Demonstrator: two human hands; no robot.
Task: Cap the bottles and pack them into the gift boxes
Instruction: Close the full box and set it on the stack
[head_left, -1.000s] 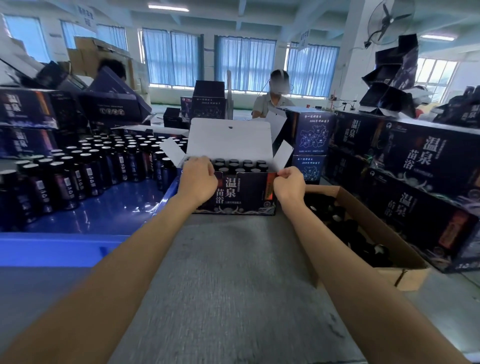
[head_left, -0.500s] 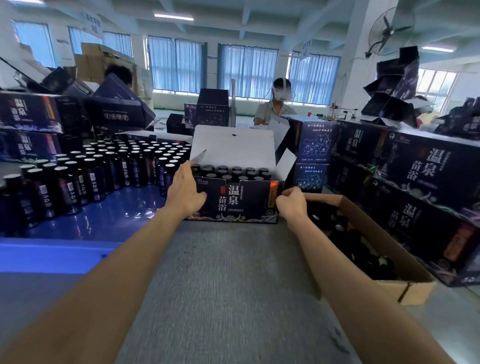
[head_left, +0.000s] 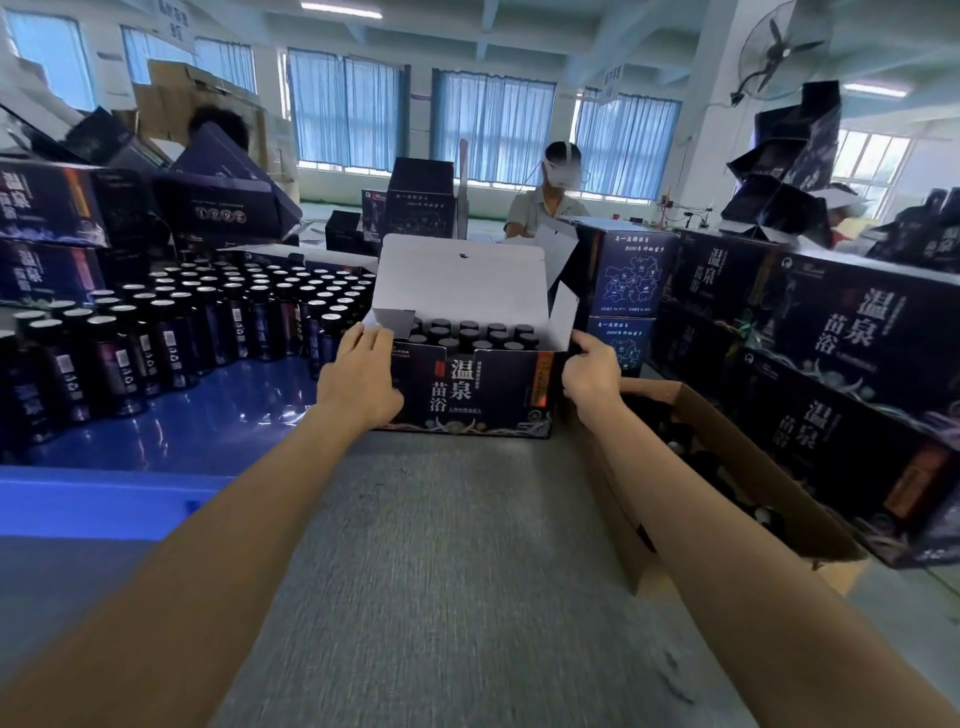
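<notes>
head view. dark navy cardboard gift box (head_left: 467, 389) with pale lettering at far end of grey felt-like worktop (head_left: 441, 561), white-lined lid standing open. inside, rows of small dark black-capped bottles (head_left: 470, 332); looks full.

left hand (head_left: 358, 374) laid on the left corner, fairly straight fingers pressing the small white side flap inward. right hand (head_left: 589, 371) clamped round the right top corner, fingers curled over the edge.

judged stage: this box capped and packed, side flaps being tucked, lid not yet down. probably plenty left to do: many dark silvery-topped loose bottles (head_left: 208, 322) standing in rows on glossy blue tray (head_left: 156, 436) just left of the box, seemingly uncapped.

open brown cardboard carton (head_left: 727, 447) at right, small dark pieces inside, likely caps, hard to make out. stacks of matching dark printed boxes (head_left: 857, 338) on both sides.

factory room, blue-curtained windows, wall fan (head_left: 779, 49), another person (head_left: 545, 208) seated across.
</notes>
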